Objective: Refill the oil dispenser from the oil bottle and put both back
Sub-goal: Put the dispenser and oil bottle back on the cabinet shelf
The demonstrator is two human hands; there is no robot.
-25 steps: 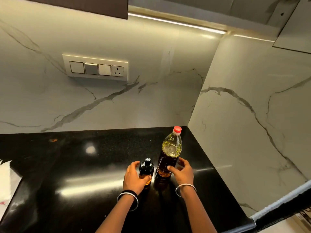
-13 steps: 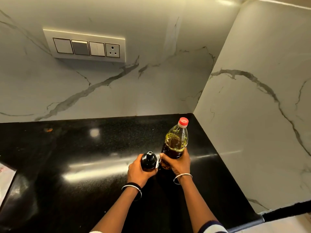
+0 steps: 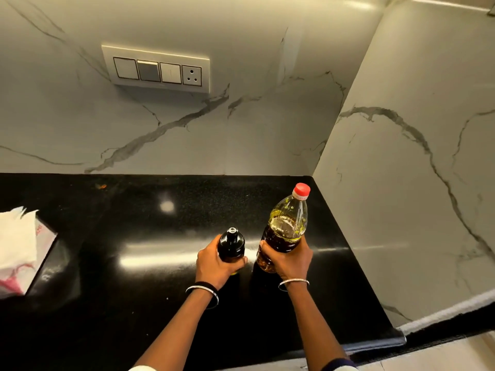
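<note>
1. Dispenser: small, dark, black-topped; our left hand curls its fingers round it.
2. Bottle: red-capped, near upright, part full of oil; our right hand grips its lower body, just right of the dispenser.
3. Surface: black, glossy; we cannot tell whether either vessel rests on it.
4. Tissue: white, at the surface's left edge, well apart.

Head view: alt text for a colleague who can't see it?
Left hand grips a small dark oil dispenser, right hand a red-capped oil bottle, side by side at a black counter. White tissues lie at far left.
</note>
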